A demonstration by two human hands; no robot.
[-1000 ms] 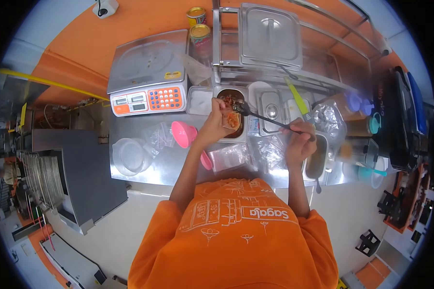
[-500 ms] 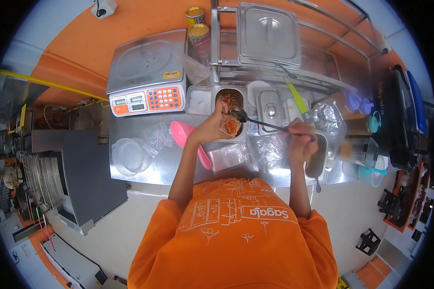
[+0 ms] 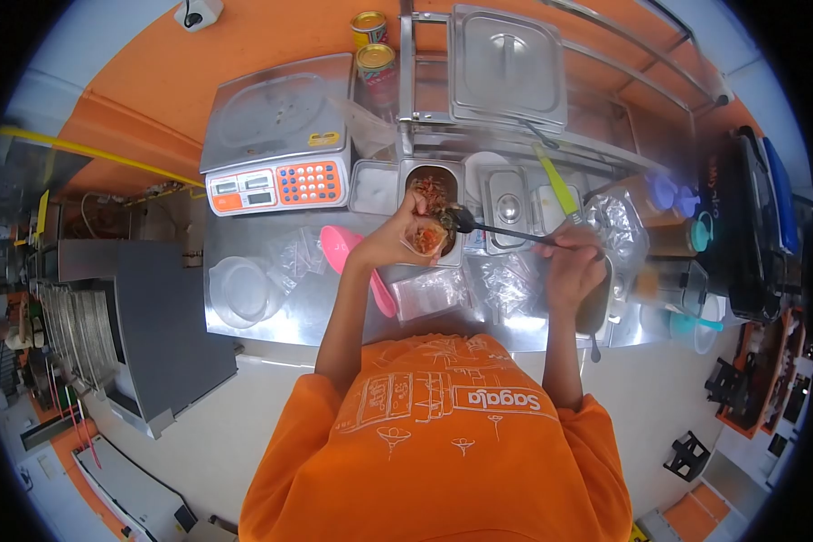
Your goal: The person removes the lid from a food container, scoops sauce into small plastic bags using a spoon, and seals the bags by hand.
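My left hand (image 3: 396,237) is closed around a small pale-edged pouch of orange-red food (image 3: 427,239); I cannot tell whether it is plastic or wrapper. It hovers over the near part of a steel food pan (image 3: 456,178), where reddish shredded food (image 3: 430,190) shows. In my right hand (image 3: 574,262) is the handle of a black spoon (image 3: 506,232). Its bowl, with some food about it, is just right of the pouch, over the pan's right rim. A pink scoop (image 3: 341,248) lies by my left wrist. Under my right hand is another steel pan (image 3: 593,312), partly hidden.
A weighing scale (image 3: 275,185) stands at the back left, near two cans (image 3: 376,59). Plastic bags (image 3: 513,285) and a clear tub (image 3: 244,291) lie along the front. A lidded pan (image 3: 508,208), a green-handled tool (image 3: 556,178) and bottles (image 3: 686,230) are to the right.
My right hand has moved slightly right, drawing the spoon's bowl a little away from the pouch. My left hand and the pouch have shifted slightly left and tilted.
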